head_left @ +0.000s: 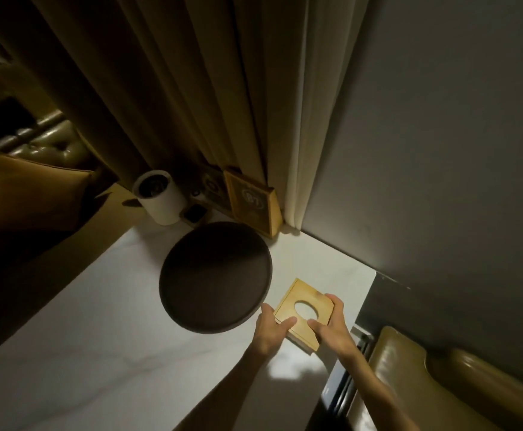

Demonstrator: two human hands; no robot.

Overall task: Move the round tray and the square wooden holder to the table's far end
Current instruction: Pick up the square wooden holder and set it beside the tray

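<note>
Wooden holder: the square wooden holder [303, 314] lies flat on the white desk [98, 353], its round cut-out facing up, at about 4 o'clock from the round tray and just beside it.
Left hand: my left hand [271, 329] presses the holder's near-left edge, thumb lying on the top face.
Right hand: my right hand [331, 326] clasps the right side, fingers curled over the far edge, thumb on top.
Grip: both hands are closed on the holder, one on each side.
Round tray: the dark round tray [215, 276] rests on the desk at 10 o'clock from my hands, near the far end.
Far end: a white cylinder [160, 197] and a wooden sign [252, 205] stand at the tray's 12 o'clock, against the curtain [176, 88].
</note>
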